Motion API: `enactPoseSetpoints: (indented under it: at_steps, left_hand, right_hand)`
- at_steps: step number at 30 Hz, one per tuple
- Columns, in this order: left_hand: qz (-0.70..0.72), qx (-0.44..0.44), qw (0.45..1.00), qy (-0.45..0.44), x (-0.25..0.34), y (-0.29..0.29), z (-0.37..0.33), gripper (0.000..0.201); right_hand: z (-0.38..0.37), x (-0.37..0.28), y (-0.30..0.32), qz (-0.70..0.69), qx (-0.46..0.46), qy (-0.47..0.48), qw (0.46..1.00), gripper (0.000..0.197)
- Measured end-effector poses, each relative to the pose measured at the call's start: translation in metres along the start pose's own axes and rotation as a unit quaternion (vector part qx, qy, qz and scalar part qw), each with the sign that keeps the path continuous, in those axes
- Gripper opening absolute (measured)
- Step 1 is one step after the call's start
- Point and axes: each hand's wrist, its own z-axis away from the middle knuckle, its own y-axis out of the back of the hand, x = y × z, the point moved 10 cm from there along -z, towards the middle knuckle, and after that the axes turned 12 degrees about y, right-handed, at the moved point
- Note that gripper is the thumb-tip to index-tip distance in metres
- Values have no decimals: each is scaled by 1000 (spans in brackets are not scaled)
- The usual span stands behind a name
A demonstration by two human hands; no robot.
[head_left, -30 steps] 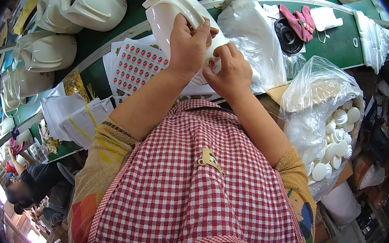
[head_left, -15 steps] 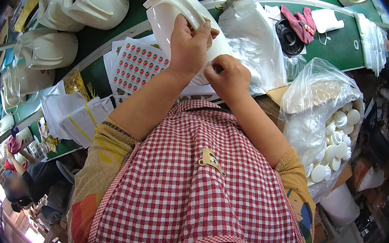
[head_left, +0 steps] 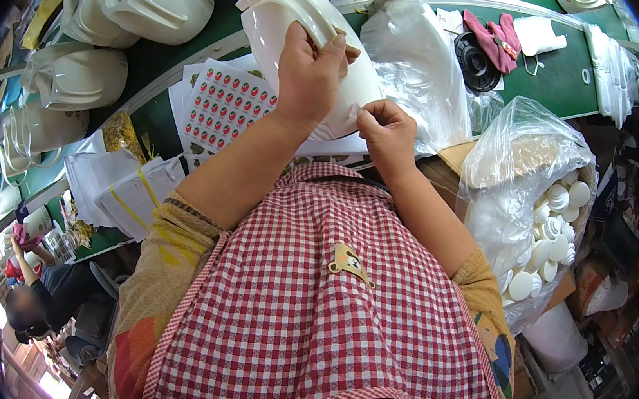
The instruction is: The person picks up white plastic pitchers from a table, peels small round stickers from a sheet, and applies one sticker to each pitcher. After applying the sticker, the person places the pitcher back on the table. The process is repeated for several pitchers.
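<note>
At the green table's [head_left: 549, 82] edge is a jug [head_left: 360, 74] – left hand [head_left: 310, 76] clamped on it, right hand [head_left: 390, 135] pinched together at its lower end. Stickers [head_left: 228, 106] left, caps [head_left: 549, 249] right, co-worker [head_left: 68, 297] far left.

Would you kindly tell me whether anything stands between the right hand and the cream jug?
Nothing visible does: the right hand has its fingertips right by the lower side of the cream jug. The left hand grips the handle, and the clear plastic lies behind the right hand.
</note>
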Motion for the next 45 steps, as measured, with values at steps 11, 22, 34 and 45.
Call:
enactPoseSetpoints:
  at_steps: [11,22,34,45]
  left_hand:
    - [16,0,1000,7,0,1,1,18]
    - [11,1,1000,16,-4,2,-1,19]
    - [10,-1,1000,30,-8,3,0,20]
    - [8,-2,1000,-2,-1,2,-1,18]
  right_hand:
    - [10,1,2,-54,35,-10,998,9]
    - [9,-3,10,-26,70,-21,997,10]
    - [2,-11,-14,-58,-2,-17,998,15]
    - [2,-32,11,107,24,92,990,13]
